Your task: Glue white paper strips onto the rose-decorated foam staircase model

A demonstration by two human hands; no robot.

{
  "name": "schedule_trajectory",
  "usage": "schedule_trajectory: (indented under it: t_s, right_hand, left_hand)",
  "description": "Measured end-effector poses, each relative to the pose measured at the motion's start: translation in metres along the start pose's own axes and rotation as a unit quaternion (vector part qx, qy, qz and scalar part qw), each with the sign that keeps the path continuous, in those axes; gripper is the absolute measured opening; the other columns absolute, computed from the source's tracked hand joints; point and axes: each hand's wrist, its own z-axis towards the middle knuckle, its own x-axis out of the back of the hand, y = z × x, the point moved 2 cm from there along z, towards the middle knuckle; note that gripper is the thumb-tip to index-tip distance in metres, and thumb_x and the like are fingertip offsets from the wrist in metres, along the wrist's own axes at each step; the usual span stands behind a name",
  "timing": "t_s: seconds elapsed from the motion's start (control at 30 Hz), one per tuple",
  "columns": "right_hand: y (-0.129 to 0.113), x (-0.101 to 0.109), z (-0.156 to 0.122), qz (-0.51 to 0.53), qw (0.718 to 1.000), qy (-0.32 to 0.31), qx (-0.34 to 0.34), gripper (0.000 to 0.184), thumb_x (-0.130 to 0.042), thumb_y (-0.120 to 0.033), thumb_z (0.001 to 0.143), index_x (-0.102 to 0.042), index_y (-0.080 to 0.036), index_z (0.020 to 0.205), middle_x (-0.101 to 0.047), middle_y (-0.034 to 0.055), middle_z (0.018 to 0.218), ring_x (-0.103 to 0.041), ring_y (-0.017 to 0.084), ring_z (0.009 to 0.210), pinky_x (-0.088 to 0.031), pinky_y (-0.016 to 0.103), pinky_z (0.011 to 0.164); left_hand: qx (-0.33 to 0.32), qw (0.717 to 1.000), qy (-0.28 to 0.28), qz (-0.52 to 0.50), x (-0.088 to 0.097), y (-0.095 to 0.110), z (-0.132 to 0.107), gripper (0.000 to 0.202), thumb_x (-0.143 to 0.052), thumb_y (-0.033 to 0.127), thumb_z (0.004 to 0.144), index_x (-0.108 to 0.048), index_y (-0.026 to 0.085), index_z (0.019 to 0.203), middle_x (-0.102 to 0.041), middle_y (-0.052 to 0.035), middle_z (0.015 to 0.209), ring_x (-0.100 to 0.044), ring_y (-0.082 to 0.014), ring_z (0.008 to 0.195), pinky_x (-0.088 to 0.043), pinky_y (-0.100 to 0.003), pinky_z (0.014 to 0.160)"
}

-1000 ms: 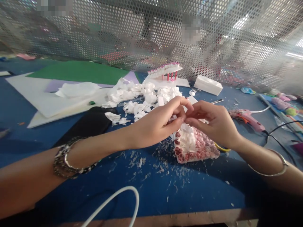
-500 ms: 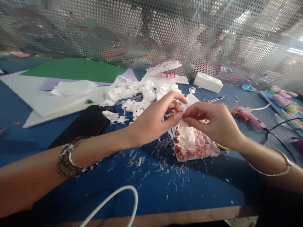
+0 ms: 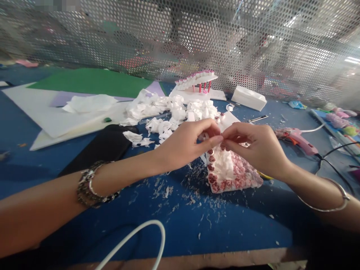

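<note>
My left hand (image 3: pixel 185 144) and my right hand (image 3: pixel 254 148) meet fingertip to fingertip above a foam piece (image 3: pixel 233 172) edged with small pink and red paper roses. Both hands pinch a small bit of white tissue paper (image 3: pixel 221 141) between thumb and fingers. White paper also lies on top of the foam piece. My left wrist wears a beaded bracelet, my right wrist a thin metal bangle.
A heap of crumpled white paper (image 3: pixel 168 110) lies behind the hands, beside white, green and purple sheets (image 3: pixel 84 84). A pink glue gun (image 3: pixel 296 138) with its cable lies at the right. A white box (image 3: pixel 249 98), a small model (image 3: pixel 197 84), a black cloth (image 3: pixel 107 144) and a perforated screen (image 3: pixel 180 37) surround them.
The hands have stayed together over the foam piece, fingers working the paper; my left forefinger has curled down closer to the thumb. The view shifted slightly.
</note>
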Motion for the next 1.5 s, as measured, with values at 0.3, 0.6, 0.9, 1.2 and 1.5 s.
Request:
schedule_trajectory:
  t_s: [0.3, 0.6, 0.9, 1.2, 1.5]
  right_hand:
    - [-0.005, 0.003, -0.003, -0.101, 0.984, 0.054, 0.137, 0.004, -0.053, -0.015, 0.082, -0.057, -0.017, 0.083, -0.064, -0.002, 0.075, -0.057, 0.004, 0.067, -0.045, 0.016, 0.062]
    - [-0.005, -0.002, -0.006, -0.081, 0.946, -0.077, 0.305, 0.008, -0.05, -0.012, 0.084, -0.057, -0.014, 0.088, -0.061, 0.0038, 0.084, -0.055, 0.008, 0.08, -0.048, 0.022, 0.072]
    - [0.024, -0.01, 0.007, -0.205, 0.96, -0.07, 0.176, 0.017, -0.052, -0.021, 0.083, -0.065, -0.014, 0.075, -0.059, 0.0059, 0.081, -0.052, 0.012, 0.075, -0.045, 0.026, 0.065]
    - [0.008, -0.019, 0.0, -0.415, 0.884, -0.101, 0.189, 0.023, -0.041, -0.014, 0.086, -0.061, -0.014, 0.073, -0.057, 0.0062, 0.078, -0.047, 0.013, 0.072, -0.038, 0.027, 0.06]
    - [0.012, 0.0, 0.003, -0.305, 0.931, -0.099, 0.173, 0.022, -0.043, -0.021, 0.087, -0.065, -0.017, 0.084, -0.059, 0.0065, 0.089, -0.051, 0.01, 0.073, -0.04, 0.024, 0.062]
  left_hand:
    - [0.005, 0.987, -0.092, -0.132, 0.001, 0.003, 0.003, 0.029, -0.038, 0.027, 0.091, -0.049, 0.015, 0.067, -0.047, 0.0048, 0.058, -0.046, -0.0041, 0.055, -0.036, -0.016, 0.056]
    - [0.069, 0.935, 0.109, -0.331, 0.027, -0.023, 0.018, 0.025, -0.037, 0.018, 0.091, -0.038, 0.014, 0.067, -0.033, 0.0075, 0.058, -0.031, 0.0013, 0.05, -0.026, -0.016, 0.051]
    - [0.045, 0.977, 0.104, -0.18, 0.038, -0.018, 0.018, 0.027, -0.04, 0.024, 0.089, -0.043, 0.013, 0.065, -0.037, 0.0061, 0.056, -0.036, 0.0016, 0.048, -0.028, -0.017, 0.048]
    - [0.057, 0.982, 0.093, -0.155, 0.034, -0.023, 0.019, 0.027, -0.042, 0.025, 0.087, -0.047, 0.015, 0.063, -0.038, 0.0052, 0.053, -0.038, -0.0014, 0.048, -0.031, -0.02, 0.048]
    - [0.081, 0.98, 0.102, -0.149, 0.033, -0.018, 0.019, 0.027, -0.042, 0.024, 0.085, -0.048, 0.013, 0.061, -0.044, 0.0039, 0.06, -0.037, 0.0004, 0.048, -0.031, -0.018, 0.047]
